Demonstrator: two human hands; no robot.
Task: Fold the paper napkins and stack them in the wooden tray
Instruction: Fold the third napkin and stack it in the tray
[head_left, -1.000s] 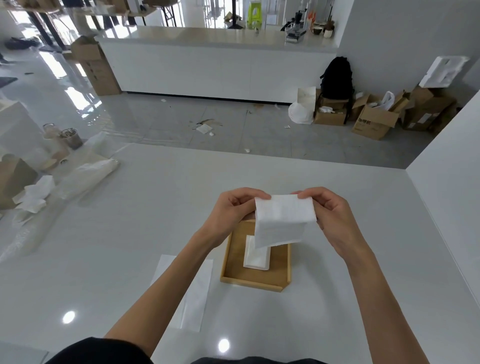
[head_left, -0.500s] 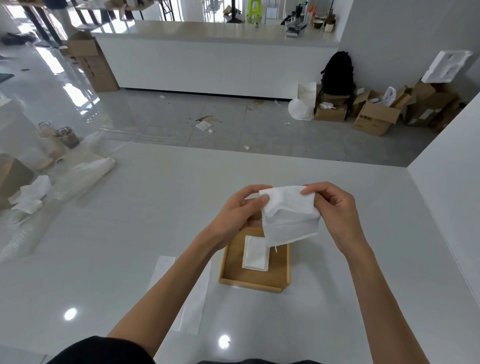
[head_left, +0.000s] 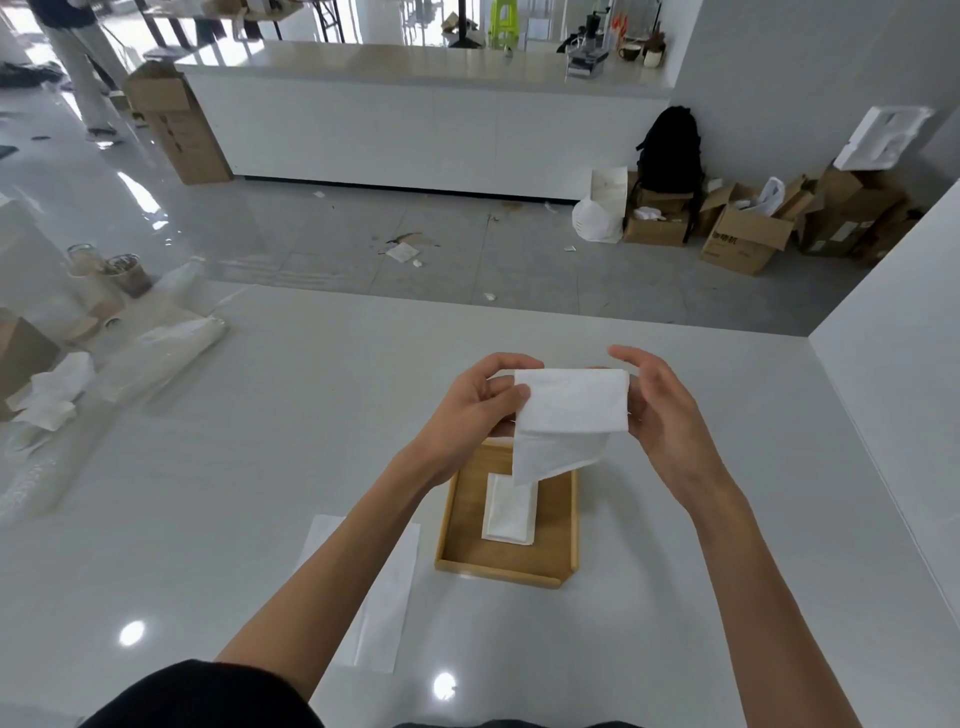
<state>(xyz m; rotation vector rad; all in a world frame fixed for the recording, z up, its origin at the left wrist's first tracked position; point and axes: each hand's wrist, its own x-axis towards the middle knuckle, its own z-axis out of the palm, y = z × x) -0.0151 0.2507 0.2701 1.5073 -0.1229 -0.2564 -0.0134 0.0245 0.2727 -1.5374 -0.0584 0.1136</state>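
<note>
Napkin (head_left: 571, 405) is in mid-air above the tray (head_left: 447, 519), half-folded, with its lower flap hanging skewed. Left hand (head_left: 467, 410) pinches the left edge. Right hand (head_left: 670, 415) cups the right edge with fingers loosely curved; cannot tell whether it grips. 1 folded piece (head_left: 511, 512) lies in the tray. Best to square the flap's corners before creasing.

Both bare forearms reach forward on either side of the wooden tray (head_left: 574, 519), and the hands meet in the air above its far end. The left hand (head_left: 470, 410), over the tray's far-left corner, pinches the left edge of the napkin (head_left: 571, 405), with the thumb in front and the fingers curled behind. The right hand (head_left: 660, 415), just beyond the far-right corner, arches its fingers around the napkin's right edge. It seems to pinch there, though the contact is hard to make out.
</note>
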